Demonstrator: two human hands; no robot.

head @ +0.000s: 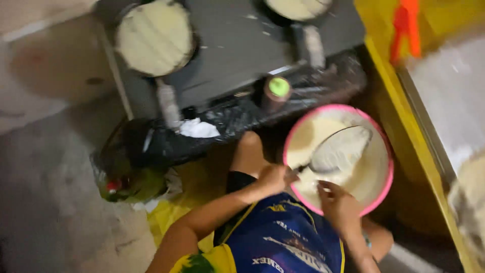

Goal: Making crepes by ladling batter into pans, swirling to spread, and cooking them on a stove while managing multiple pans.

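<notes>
Two bare hands work over a pink-rimmed bowl (337, 157) of pale batter. Left hand (275, 178), grip clamped on a ladle (337, 150) handle; right hand (337, 203), fingers together, touches the bowl's near rim. Beyond them, two round pans (154, 36).

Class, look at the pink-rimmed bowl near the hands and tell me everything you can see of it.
The pink-rimmed bowl is round and wide, looks like plastic, and holds pale cream batter. It sits low before the person, beside a dark stove. A ladle coated in batter dips into it, its handle held by the left hand. The right hand rests at the bowl's near edge. The picture is blurred, so finer detail is lost.
</notes>
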